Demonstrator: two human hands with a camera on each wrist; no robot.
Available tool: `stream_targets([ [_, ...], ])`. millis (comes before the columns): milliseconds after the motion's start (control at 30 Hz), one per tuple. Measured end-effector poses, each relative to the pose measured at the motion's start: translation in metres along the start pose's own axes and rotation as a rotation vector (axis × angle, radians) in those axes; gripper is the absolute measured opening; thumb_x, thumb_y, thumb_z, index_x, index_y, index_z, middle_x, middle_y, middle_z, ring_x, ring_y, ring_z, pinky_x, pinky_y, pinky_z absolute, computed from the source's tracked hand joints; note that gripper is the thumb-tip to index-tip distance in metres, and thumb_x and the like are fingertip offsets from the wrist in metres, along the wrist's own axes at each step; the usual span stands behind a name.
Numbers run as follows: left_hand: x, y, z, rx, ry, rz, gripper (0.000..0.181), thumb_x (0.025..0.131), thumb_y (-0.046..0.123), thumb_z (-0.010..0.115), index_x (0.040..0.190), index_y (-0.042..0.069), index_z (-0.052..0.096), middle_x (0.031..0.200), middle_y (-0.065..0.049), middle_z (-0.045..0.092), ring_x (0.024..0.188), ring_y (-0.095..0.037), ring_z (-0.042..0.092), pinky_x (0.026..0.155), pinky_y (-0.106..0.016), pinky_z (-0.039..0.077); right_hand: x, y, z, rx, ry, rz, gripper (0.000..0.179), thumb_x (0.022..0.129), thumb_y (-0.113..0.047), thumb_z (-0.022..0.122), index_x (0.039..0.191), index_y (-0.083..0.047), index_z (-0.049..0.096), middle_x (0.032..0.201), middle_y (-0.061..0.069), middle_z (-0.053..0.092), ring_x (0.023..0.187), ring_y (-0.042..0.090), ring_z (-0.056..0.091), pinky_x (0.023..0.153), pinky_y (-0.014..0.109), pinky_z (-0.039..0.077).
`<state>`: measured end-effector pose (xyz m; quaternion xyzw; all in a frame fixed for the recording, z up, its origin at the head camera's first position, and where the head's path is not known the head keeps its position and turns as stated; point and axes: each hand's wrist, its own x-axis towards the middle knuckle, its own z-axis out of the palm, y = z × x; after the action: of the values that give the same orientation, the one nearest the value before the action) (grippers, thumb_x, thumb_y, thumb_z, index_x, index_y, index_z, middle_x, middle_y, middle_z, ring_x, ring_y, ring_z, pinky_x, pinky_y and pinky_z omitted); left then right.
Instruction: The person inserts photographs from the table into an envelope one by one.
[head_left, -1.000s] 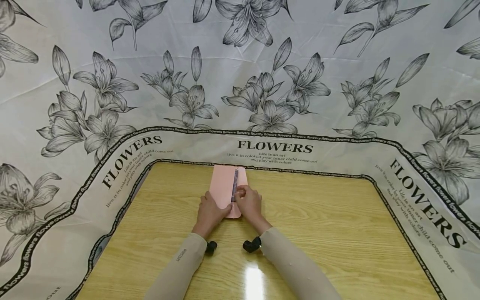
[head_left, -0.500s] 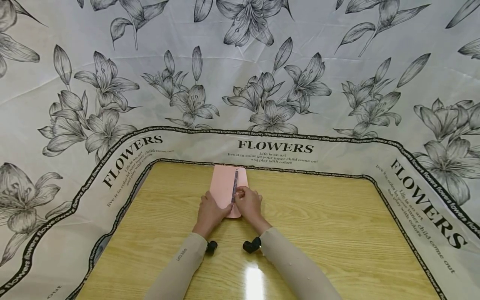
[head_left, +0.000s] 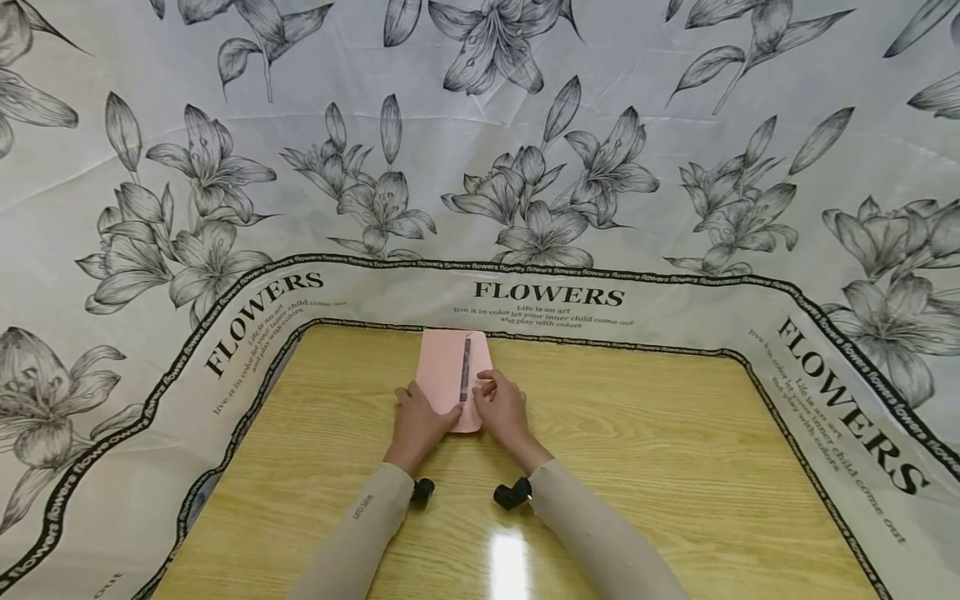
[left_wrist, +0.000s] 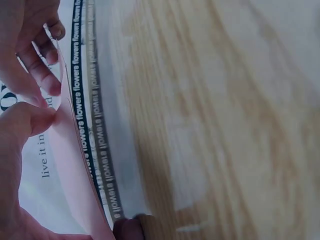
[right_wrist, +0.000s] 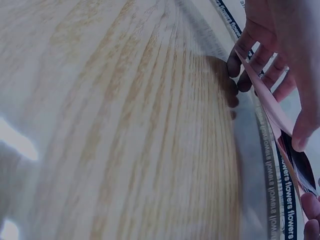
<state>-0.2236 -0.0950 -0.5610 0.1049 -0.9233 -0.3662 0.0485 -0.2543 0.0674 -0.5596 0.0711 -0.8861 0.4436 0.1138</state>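
A pink paper envelope [head_left: 438, 367] is held near the far edge of the table, with a narrow dark, patterned strip [head_left: 466, 371] showing lengthwise in its opening. My left hand [head_left: 420, 427] grips the lower left side, thumb on the front face and fingers behind. In the right wrist view the left thumb [right_wrist: 301, 134] lies beside the dark insert [right_wrist: 301, 161] between the pink layers. My right hand [head_left: 504, 417] pinches the envelope's right edge with curled fingertips. Seen from the left wrist, the envelope [left_wrist: 75, 160] is nearly edge-on, its lower part between the left thumb and a fingertip.
The wood-grain table [head_left: 660, 467] extends toward me and to the right, with a bright light reflection at its front. A white flower-printed cloth [head_left: 555, 300] hangs around the back and sides. A small black wrist camera [head_left: 512, 494] sits by each sleeve.
My right hand has shifted slightly right, off the dark strip and onto the right edge, so more of the strip's lower end shows. The envelope has moved a little left; my left hand keeps its grip.
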Motion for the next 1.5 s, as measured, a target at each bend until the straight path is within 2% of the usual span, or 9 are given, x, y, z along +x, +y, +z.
stream_targets([
  [233, 0.002, 0.001, -0.003, 0.025, 0.022, -0.010, 0.097, 0.083, 0.051, 0.087, 0.140, -0.013, 0.042, 0.124, -0.029, 0.044, 0.103, -0.039, 0.056, 0.093, -0.052, 0.054, -0.004, 0.006, -0.019, 0.026, 0.019, -0.038, 0.031, 0.100, -0.015, 0.075, 0.129, -0.004, 0.072, 0.101, 0.008, 0.076, 0.090, 0.030, 0.064, 0.095, 0.054, 0.040],
  [400, 0.003, 0.003, -0.008, 0.055, 0.052, -0.003, 0.098, 0.083, 0.050, 0.088, 0.140, -0.013, 0.040, 0.122, -0.028, 0.044, 0.101, -0.038, 0.056, 0.092, -0.050, 0.055, -0.004, 0.017, -0.036, 0.015, 0.013, -0.041, 0.043, 0.099, -0.016, 0.077, 0.139, -0.003, 0.068, 0.124, 0.017, 0.075, 0.111, 0.038, 0.064, 0.103, 0.058, 0.038],
  [500, 0.005, 0.003, -0.011, 0.086, 0.060, 0.002, 0.099, 0.082, 0.050, 0.089, 0.140, -0.014, 0.040, 0.122, -0.029, 0.045, 0.100, -0.038, 0.057, 0.091, -0.050, 0.055, -0.005, 0.023, -0.046, -0.009, 0.000, -0.029, 0.050, 0.100, -0.020, 0.077, 0.145, -0.004, 0.064, 0.134, 0.017, 0.071, 0.122, 0.038, 0.061, 0.110, 0.059, 0.034],
  [767, 0.012, 0.002, -0.016, 0.152, 0.090, 0.036, 0.096, 0.080, 0.047, 0.089, 0.136, -0.016, 0.042, 0.121, -0.030, 0.047, 0.105, -0.040, 0.056, 0.094, -0.049, 0.054, -0.008, 0.037, -0.069, -0.029, 0.012, -0.016, 0.053, 0.102, -0.023, 0.076, 0.149, -0.005, 0.060, 0.141, 0.017, 0.067, 0.131, 0.039, 0.057, 0.116, 0.063, 0.029],
  [833, 0.013, 0.001, -0.016, 0.169, 0.091, 0.025, 0.096, 0.081, 0.048, 0.088, 0.136, -0.015, 0.042, 0.122, -0.030, 0.046, 0.106, -0.041, 0.055, 0.092, -0.050, 0.055, -0.009, 0.040, -0.073, -0.033, 0.015, -0.014, 0.053, 0.102, -0.023, 0.076, 0.149, -0.005, 0.060, 0.142, 0.018, 0.067, 0.131, 0.040, 0.057, 0.116, 0.063, 0.028],
  [1033, 0.014, -0.002, -0.015, 0.224, 0.070, -0.027, 0.098, 0.083, 0.055, 0.085, 0.139, -0.013, 0.041, 0.130, -0.031, 0.046, 0.116, -0.044, 0.051, 0.087, -0.055, 0.055, -0.011, 0.048, -0.087, -0.059, -0.002, 0.005, 0.059, 0.102, -0.029, 0.075, 0.152, -0.004, 0.057, 0.146, 0.019, 0.064, 0.137, 0.041, 0.054, 0.120, 0.064, 0.024],
  [1300, 0.014, -0.004, -0.016, 0.291, 0.050, -0.013, 0.100, 0.083, 0.061, 0.082, 0.138, -0.015, 0.046, 0.129, -0.034, 0.049, 0.119, -0.049, 0.051, 0.101, -0.063, 0.042, -0.015, 0.060, -0.107, -0.160, -0.020, 0.006, 0.068, 0.101, -0.037, 0.075, 0.155, -0.003, 0.052, 0.155, 0.021, 0.057, 0.145, 0.044, 0.048, 0.122, 0.065, 0.022],
  [1500, 0.012, -0.009, -0.013, 0.361, -0.028, -0.024, 0.107, 0.087, 0.066, 0.077, 0.143, -0.019, 0.045, 0.136, -0.037, 0.046, 0.126, -0.050, 0.048, 0.112, -0.063, 0.036, -0.017, 0.068, -0.121, -0.245, -0.059, -0.005, 0.077, 0.099, -0.042, 0.076, 0.160, -0.005, 0.047, 0.161, 0.022, 0.050, 0.148, 0.048, 0.043, 0.123, 0.066, 0.019],
])
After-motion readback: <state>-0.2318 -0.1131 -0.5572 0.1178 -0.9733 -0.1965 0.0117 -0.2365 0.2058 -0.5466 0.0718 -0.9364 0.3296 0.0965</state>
